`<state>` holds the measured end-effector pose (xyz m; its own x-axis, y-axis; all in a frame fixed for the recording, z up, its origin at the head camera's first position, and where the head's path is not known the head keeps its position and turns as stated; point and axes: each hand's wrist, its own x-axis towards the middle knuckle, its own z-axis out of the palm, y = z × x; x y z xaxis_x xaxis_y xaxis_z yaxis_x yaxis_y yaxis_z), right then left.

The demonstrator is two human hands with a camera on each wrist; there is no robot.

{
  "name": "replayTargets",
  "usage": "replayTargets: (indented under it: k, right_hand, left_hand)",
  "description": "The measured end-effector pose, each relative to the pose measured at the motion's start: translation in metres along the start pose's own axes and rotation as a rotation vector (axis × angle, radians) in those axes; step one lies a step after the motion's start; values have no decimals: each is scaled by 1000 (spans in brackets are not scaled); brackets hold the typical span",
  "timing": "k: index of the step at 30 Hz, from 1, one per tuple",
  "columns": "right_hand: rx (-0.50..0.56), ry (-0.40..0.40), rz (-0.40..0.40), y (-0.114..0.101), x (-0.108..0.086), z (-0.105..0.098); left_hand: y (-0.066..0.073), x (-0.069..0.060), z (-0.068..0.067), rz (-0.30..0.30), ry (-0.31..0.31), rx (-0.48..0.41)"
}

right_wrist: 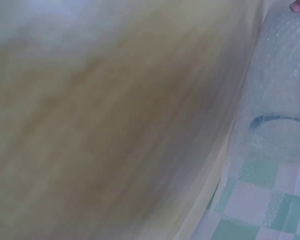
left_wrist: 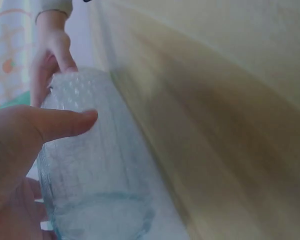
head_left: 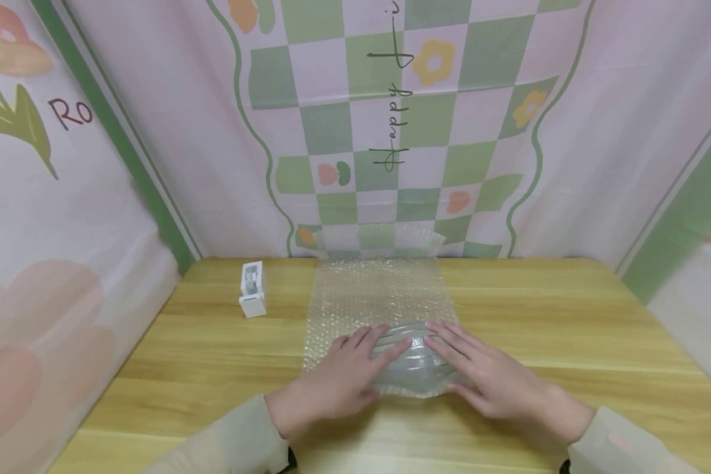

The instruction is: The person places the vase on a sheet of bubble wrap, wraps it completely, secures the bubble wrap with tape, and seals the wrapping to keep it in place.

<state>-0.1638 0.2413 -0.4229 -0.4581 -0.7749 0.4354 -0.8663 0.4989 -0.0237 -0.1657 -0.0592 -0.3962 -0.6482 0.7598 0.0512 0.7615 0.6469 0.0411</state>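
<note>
A clear glass vessel (head_left: 416,361) lies on its side near the table's front, rolled in bubble wrap (head_left: 382,289). The wrap's unrolled part stretches away to the back edge. My left hand (head_left: 340,378) holds the bundle's left end, with its thumb across the wrap in the left wrist view. At the other end my right hand (head_left: 498,382) holds it, fingers over the top and thumb on the near side. A round glass rim (right_wrist: 277,119) shows through the plastic in the right wrist view, where only bits of fingers appear at the right edge.
A small white box (head_left: 253,304) with a greyish thing in its upper part stands on the wooden table (head_left: 569,316), left of the wrap. Printed cloth (head_left: 426,118) hangs behind the table and along both sides.
</note>
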Motion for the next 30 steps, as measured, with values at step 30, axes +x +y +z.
replayTargets:
  k: [30]
  right_hand:
    - [-8,0,147,3,17,4]
  left_hand:
    - [-22,12,-13,34,-92,-145]
